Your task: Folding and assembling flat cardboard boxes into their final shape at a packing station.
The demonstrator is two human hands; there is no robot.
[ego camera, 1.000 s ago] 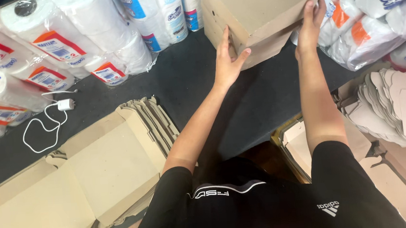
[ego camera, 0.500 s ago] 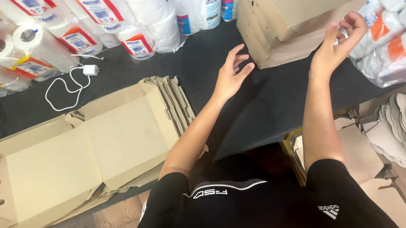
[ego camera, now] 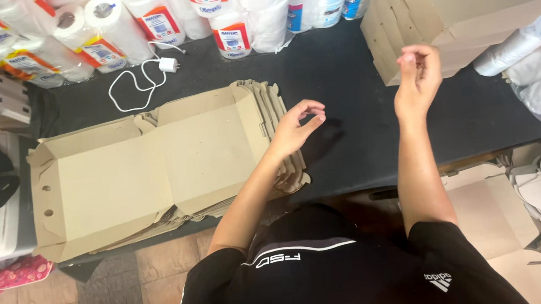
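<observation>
While your left hand [ego camera: 295,127] hovered empty, fingers loosely curled, over the right edge of the stack of flat box blanks [ego camera: 156,167] on the dark table [ego camera: 349,88], your right hand [ego camera: 416,79] hung in the air, also holding nothing, just short of the folded boxes [ego camera: 458,8]. You looked to be between boxes: the next move called for gripping only the top blank by its edge flap and lifting it clear.
</observation>
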